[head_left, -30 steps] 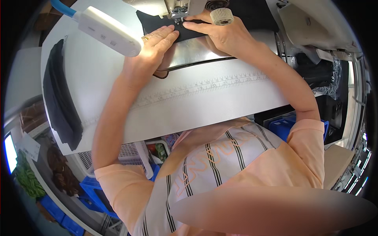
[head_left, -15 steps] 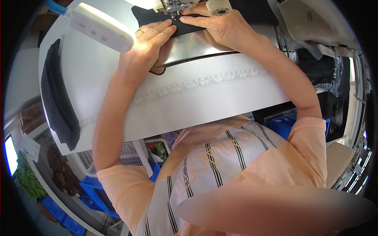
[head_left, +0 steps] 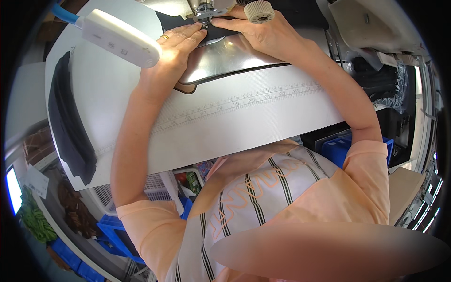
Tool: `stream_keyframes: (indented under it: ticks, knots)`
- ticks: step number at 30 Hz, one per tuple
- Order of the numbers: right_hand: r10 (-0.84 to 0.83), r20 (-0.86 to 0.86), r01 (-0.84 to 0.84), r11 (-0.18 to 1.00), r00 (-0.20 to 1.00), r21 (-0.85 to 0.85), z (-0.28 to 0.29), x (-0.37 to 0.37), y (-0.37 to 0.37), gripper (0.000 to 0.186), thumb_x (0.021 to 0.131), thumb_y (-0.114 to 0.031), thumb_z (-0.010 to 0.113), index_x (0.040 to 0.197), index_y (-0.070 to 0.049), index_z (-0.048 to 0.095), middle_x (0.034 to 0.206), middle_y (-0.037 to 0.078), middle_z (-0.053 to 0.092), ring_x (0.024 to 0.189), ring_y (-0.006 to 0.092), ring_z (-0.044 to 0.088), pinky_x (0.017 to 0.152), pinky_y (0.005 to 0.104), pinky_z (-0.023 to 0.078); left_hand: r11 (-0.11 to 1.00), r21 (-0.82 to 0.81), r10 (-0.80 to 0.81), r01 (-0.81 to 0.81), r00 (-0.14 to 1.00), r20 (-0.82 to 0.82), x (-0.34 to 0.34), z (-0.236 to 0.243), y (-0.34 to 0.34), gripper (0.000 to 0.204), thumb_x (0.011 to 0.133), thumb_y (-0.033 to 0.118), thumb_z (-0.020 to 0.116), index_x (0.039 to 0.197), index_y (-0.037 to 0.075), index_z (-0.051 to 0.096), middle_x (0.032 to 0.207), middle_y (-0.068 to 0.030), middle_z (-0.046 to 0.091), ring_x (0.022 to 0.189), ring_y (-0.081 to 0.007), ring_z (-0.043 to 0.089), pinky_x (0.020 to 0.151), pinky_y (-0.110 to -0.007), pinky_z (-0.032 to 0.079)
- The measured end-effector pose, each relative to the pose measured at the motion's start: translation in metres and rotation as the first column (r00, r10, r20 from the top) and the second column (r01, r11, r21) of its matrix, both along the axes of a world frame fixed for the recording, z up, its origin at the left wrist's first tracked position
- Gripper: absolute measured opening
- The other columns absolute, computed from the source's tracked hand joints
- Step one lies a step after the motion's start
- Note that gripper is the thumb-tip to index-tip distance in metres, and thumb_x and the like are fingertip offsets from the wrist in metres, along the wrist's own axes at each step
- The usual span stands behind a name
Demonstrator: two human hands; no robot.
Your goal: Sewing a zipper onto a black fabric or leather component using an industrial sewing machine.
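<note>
Black fabric (head_left: 300, 19) lies under the presser foot (head_left: 205, 19) of a sewing machine (head_left: 203, 6) at the top of the view. My left hand (head_left: 177, 44) rests palm down to the left of the foot, its fingers stretched flat on the cloth's near edge. To the right of the foot, my right hand (head_left: 265, 33) presses the fabric with an outstretched finger close to the needle area. The machine's pale dial (head_left: 259, 11) hides part of that hand. Below both hands is a shiny metal plate (head_left: 221, 58) set in the white table.
A white lamp-like device (head_left: 121, 40) on a blue cable hangs over the left side. Folded black cloth (head_left: 70, 122) lies along the table's left edge. A printed ruler (head_left: 235, 104) crosses the white table (head_left: 225, 129). A white basket (head_left: 159, 183) and blue crates (head_left: 117, 235) stand below.
The fabric's near edge has shifted away from me, baring more of the metal plate and a pale curved piece at its edge. Both hands keep nearly the same place beside the foot.
</note>
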State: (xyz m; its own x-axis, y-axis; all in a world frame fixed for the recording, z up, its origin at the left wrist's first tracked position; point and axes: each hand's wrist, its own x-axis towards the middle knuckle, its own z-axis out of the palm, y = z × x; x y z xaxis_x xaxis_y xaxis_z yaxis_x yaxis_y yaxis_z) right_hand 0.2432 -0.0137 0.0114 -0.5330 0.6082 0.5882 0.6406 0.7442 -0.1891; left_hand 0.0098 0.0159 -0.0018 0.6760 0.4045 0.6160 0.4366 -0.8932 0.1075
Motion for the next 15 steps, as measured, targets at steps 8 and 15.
stream_keyframes:
  ticks: [8, 15]
  knots:
    - [0.004, -0.038, -0.005, 1.0, 0.999, -0.023, -0.004, 0.001, 0.002, 0.014, 0.079, -0.005, 0.068, 0.093, -0.004, 0.065, 0.087, 0.011, 0.067, 0.082, 0.0293, 0.063, 0.073, 0.0354, 0.054, 1.0, -0.014, -0.004, 0.004, 1.0, 0.021, 0.0, -0.001, 0.001, 0.029, 0.077, -0.005, 0.063, 0.102, 0.006, 0.073, 0.106, -0.0091, 0.072, 0.099, -0.0235, 0.069, 0.084, -0.031, 0.056]
    - [-0.039, 0.201, 0.074, 0.983, 0.979, -0.167, 0.024, 0.031, -0.011, 0.026, 0.082, -0.01, 0.059, 0.106, 0.0, 0.063, 0.106, 0.018, 0.065, 0.108, 0.0331, 0.057, 0.097, 0.0427, 0.045, 0.999, -0.021, 0.044, -0.044, 0.999, 0.008, 0.002, -0.002, 0.0, 0.028, 0.08, -0.005, 0.062, 0.102, 0.008, 0.073, 0.106, -0.0082, 0.072, 0.098, -0.0235, 0.069, 0.083, -0.031, 0.056]
